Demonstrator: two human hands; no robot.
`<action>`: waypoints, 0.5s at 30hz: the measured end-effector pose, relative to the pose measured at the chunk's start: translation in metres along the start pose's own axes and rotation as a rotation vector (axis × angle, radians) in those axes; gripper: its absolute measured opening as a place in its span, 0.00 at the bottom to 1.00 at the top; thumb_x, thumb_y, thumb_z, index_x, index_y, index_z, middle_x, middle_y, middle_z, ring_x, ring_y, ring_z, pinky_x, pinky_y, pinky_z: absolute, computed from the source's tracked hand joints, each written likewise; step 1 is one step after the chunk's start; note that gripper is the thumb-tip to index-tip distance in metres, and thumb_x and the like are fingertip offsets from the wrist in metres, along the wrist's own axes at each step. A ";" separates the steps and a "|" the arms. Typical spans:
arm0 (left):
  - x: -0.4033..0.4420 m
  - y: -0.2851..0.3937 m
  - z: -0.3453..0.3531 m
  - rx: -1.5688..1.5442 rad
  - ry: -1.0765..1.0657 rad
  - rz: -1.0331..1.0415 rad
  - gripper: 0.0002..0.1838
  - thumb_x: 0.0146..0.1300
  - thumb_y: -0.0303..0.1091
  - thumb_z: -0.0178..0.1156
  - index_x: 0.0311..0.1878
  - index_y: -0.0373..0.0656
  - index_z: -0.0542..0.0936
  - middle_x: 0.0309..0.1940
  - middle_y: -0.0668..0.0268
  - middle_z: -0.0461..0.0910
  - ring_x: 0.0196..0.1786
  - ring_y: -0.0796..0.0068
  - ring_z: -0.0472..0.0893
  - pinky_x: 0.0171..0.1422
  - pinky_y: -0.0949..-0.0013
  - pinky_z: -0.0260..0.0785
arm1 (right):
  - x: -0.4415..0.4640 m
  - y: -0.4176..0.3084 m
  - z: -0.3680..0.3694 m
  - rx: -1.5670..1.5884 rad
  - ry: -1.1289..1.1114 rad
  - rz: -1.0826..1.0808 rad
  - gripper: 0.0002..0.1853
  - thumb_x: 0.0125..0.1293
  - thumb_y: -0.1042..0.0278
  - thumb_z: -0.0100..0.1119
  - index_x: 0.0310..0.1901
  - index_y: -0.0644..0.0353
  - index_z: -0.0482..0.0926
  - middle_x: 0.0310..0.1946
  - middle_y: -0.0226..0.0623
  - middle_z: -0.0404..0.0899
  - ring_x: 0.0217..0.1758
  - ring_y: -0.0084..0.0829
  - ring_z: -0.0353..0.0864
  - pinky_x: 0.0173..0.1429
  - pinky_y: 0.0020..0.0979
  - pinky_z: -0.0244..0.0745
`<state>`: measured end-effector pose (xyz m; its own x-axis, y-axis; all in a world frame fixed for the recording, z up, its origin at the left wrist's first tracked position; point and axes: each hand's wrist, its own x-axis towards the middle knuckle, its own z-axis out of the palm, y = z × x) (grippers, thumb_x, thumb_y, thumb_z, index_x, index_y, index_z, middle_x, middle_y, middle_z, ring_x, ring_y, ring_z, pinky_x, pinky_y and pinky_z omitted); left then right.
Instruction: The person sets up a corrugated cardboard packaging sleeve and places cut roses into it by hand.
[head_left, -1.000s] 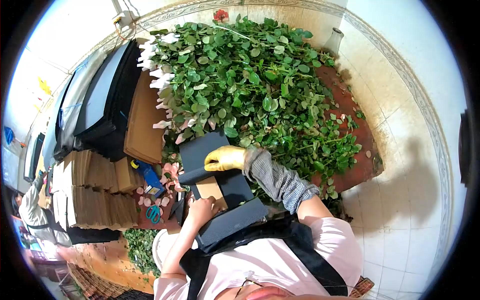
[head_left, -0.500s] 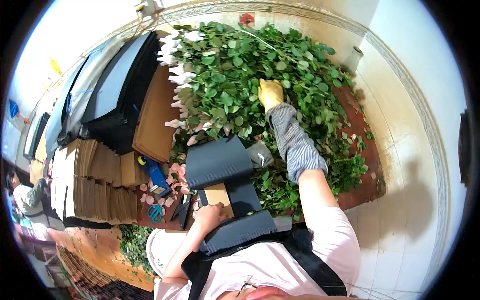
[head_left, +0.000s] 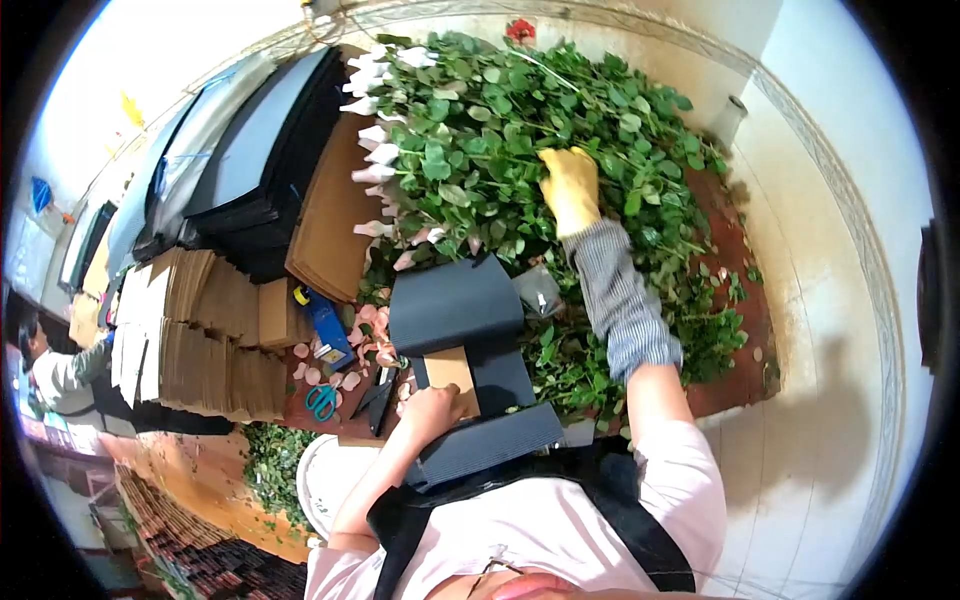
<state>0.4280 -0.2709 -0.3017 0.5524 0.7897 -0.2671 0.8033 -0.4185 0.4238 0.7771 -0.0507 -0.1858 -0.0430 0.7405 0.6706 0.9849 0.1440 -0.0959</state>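
My bare left hand (head_left: 435,408) has its fingers curled at a brown cardboard piece (head_left: 451,370), which lies over a black corrugated sheet (head_left: 455,300) with its front part (head_left: 490,445) folded up near my apron. My right hand (head_left: 572,185), in a yellow glove with a striped grey sleeve, is closed among the leafy stems of a big heap of roses (head_left: 480,150). What its fingers hold is hidden by the glove and leaves. Pale rose heads in white sleeves (head_left: 380,153) line the heap's left side.
Left of the sheet lie teal scissors (head_left: 321,402), a blue tool (head_left: 328,330), a black stapler-like tool (head_left: 378,400) and pink petals (head_left: 375,325). Cardboard stacks (head_left: 200,370) and black sheets (head_left: 270,150) stand further left. A clear plastic bag (head_left: 540,290) lies right of the sheet. Another person (head_left: 60,375) is at far left.
The whole view has shifted a little to the right. My right hand stays closed in the foliage, its wrist turned slightly. My left hand remains at the cardboard.
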 end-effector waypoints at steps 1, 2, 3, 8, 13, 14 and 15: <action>-0.001 0.001 0.000 -0.010 0.021 -0.003 0.17 0.65 0.45 0.60 0.44 0.38 0.81 0.30 0.44 0.85 0.38 0.43 0.86 0.45 0.47 0.79 | -0.001 -0.007 -0.017 -0.035 0.121 -0.025 0.15 0.50 0.78 0.70 0.42 0.60 0.82 0.34 0.41 0.85 0.43 0.41 0.85 0.60 0.45 0.74; -0.002 0.002 0.000 -0.021 0.037 -0.005 0.17 0.65 0.45 0.60 0.43 0.38 0.81 0.30 0.44 0.85 0.37 0.43 0.86 0.45 0.47 0.79 | -0.004 -0.012 -0.032 -0.067 0.238 -0.044 0.16 0.49 0.78 0.71 0.42 0.60 0.81 0.33 0.40 0.85 0.42 0.41 0.84 0.60 0.45 0.73; -0.002 0.002 0.001 -0.010 0.043 -0.019 0.17 0.65 0.45 0.60 0.43 0.38 0.81 0.30 0.44 0.85 0.37 0.43 0.86 0.45 0.47 0.79 | -0.011 -0.003 -0.037 -0.123 0.287 0.021 0.15 0.52 0.75 0.71 0.43 0.57 0.82 0.36 0.40 0.84 0.43 0.39 0.84 0.64 0.45 0.72; -0.003 0.010 -0.010 0.021 0.001 -0.041 0.18 0.64 0.45 0.61 0.43 0.37 0.81 0.32 0.45 0.85 0.39 0.45 0.87 0.46 0.48 0.79 | -0.055 0.075 0.011 0.062 -0.132 0.722 0.12 0.57 0.71 0.68 0.45 0.57 0.86 0.49 0.43 0.84 0.55 0.39 0.82 0.71 0.39 0.68; 0.004 0.010 -0.011 0.040 -0.064 -0.046 0.19 0.63 0.44 0.63 0.48 0.38 0.80 0.37 0.44 0.85 0.42 0.44 0.86 0.48 0.48 0.78 | -0.063 0.007 -0.069 -0.071 0.101 -0.015 0.06 0.51 0.79 0.67 0.33 0.61 0.84 0.39 0.41 0.85 0.52 0.37 0.83 0.70 0.41 0.71; 0.004 0.011 -0.014 0.061 -0.084 -0.055 0.20 0.63 0.44 0.63 0.49 0.38 0.80 0.39 0.44 0.85 0.43 0.45 0.86 0.48 0.48 0.78 | -0.069 -0.001 -0.080 -0.076 0.166 -0.122 0.04 0.53 0.78 0.68 0.29 0.60 0.82 0.34 0.39 0.84 0.47 0.34 0.83 0.66 0.38 0.76; 0.005 0.002 -0.007 0.076 -0.045 -0.002 0.21 0.62 0.45 0.65 0.49 0.38 0.80 0.41 0.44 0.84 0.43 0.46 0.86 0.48 0.49 0.78 | -0.080 -0.004 -0.091 -0.015 -0.088 0.030 0.04 0.57 0.77 0.66 0.29 0.58 0.80 0.31 0.34 0.80 0.42 0.29 0.81 0.59 0.34 0.79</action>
<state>0.4308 -0.2643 -0.2965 0.5590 0.7700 -0.3075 0.8180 -0.4513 0.3568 0.7920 -0.1704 -0.1719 -0.0273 0.7994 0.6001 0.9884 0.1112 -0.1031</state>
